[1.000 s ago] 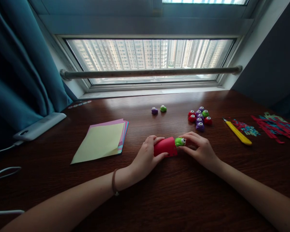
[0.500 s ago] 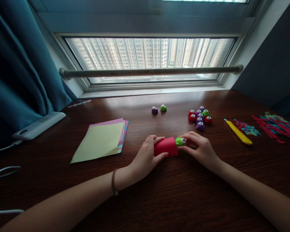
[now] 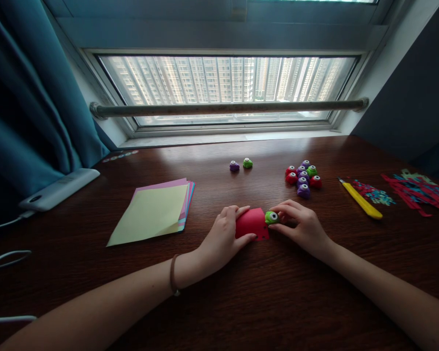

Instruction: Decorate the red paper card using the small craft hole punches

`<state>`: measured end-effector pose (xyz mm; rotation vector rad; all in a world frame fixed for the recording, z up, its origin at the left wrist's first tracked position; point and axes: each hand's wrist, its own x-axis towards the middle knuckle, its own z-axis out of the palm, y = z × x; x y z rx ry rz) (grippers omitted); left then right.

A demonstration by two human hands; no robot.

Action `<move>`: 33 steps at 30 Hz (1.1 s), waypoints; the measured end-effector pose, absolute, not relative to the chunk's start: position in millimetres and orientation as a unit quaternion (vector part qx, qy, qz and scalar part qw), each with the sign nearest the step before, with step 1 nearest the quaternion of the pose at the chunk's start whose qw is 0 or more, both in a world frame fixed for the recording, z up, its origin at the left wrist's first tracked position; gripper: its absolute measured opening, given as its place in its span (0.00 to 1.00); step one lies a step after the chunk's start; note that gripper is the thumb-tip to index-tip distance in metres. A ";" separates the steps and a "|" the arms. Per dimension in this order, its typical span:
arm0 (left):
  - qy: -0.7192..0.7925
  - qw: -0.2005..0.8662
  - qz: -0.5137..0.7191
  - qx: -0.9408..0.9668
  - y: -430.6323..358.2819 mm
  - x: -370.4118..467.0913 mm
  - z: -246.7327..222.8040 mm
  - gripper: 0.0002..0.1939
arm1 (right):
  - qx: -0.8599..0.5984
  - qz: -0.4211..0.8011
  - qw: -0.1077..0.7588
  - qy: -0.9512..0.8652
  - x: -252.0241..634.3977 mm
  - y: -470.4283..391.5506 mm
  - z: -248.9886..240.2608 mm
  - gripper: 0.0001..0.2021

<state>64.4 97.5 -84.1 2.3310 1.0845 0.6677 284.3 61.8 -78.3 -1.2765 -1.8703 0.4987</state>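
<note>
Fingers and thumb of my left hand (image 3: 223, 233) grip a curved red paper (image 3: 251, 223) just above the wooden table. Small dark holes show near its right edge. My right hand (image 3: 303, 225) pinches a small green punch (image 3: 271, 218), which meets the paper's right edge; its round white top with a dark shape faces up. Behind my hands stand a purple punch (image 3: 234, 166) and another green punch (image 3: 248, 163). Further right is a cluster of several punches (image 3: 303, 180) in red, purple and green.
Coloured paper sheets (image 3: 149, 212) lie left of my hands. At the right are a yellow cutter (image 3: 362, 199), small paper bits (image 3: 376, 193) and red and blue paper strips (image 3: 417, 191). A white power bank (image 3: 60, 189) with a cable lies near the blue curtain (image 3: 40, 97).
The green punch has tilted so its top faces up more, and it has shifted slightly left and down. The red paper lies flatter, with more holes visible.
</note>
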 end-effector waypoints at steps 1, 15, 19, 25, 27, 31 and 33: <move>0.395 0.232 0.243 0.855 97.4 64.4 -84.9 0.32 | -0.505 0.197 0.398 -0.740 284.0 61.6 -78.5 0.11; 0.378 0.155 0.188 0.893 95.1 66.8 -85.3 0.34 | -0.504 0.186 0.373 -0.756 283.4 63.3 -79.2 0.10; 0.372 0.146 0.166 0.902 94.4 67.9 -85.1 0.33 | -0.510 0.181 0.367 -0.756 283.8 63.5 -79.9 0.10; 0.377 0.137 0.164 0.901 93.0 66.6 -84.0 0.34 | -0.515 0.188 0.366 -0.752 282.8 63.0 -78.5 0.13; 0.378 0.135 0.166 0.901 92.0 66.5 -83.7 0.34 | -0.518 0.192 0.369 -0.747 283.1 63.2 -79.0 0.14; 0.375 0.137 0.167 0.901 91.0 67.3 -82.8 0.33 | -0.524 0.208 0.383 -0.732 284.3 63.9 -81.8 0.17; 0.371 0.141 0.162 0.903 91.1 67.8 -81.9 0.31 | -0.521 0.220 0.391 -0.726 284.6 64.1 -82.6 0.17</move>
